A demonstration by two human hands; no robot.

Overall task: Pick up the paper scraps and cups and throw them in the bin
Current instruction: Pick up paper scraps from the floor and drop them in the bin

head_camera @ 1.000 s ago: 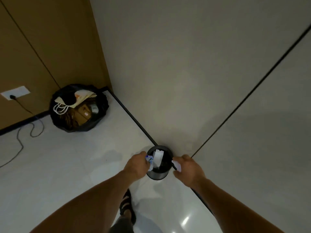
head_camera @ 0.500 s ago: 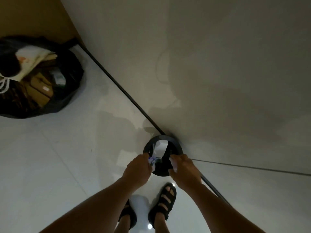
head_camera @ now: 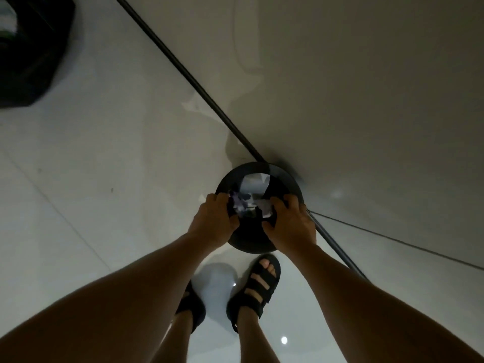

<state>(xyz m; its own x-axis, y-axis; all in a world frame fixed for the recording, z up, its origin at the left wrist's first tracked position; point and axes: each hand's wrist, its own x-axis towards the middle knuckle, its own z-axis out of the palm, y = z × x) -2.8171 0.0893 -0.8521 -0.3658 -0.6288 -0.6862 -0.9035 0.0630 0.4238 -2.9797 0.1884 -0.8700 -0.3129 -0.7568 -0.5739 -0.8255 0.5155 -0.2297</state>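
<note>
In the head view, a round black bin [head_camera: 291,179] is seen on the floor [head_camera: 104,179] just beside the wall [head_camera: 366,100], with white paper [head_camera: 252,182] lying inside it. A crumpled paper scrap [head_camera: 240,203] is held in the curled fingers of the left hand [head_camera: 212,224] and a white scrap [head_camera: 266,208] is gripped by the right hand [head_camera: 290,226], both just over the bin's open top. Black sandals [head_camera: 258,285] are seen near the bin, and a black bag [head_camera: 28,61] well apart.

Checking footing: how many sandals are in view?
2: the left sandal, partly hidden behind the left forearm, and the right sandal, close to the bin.
</note>
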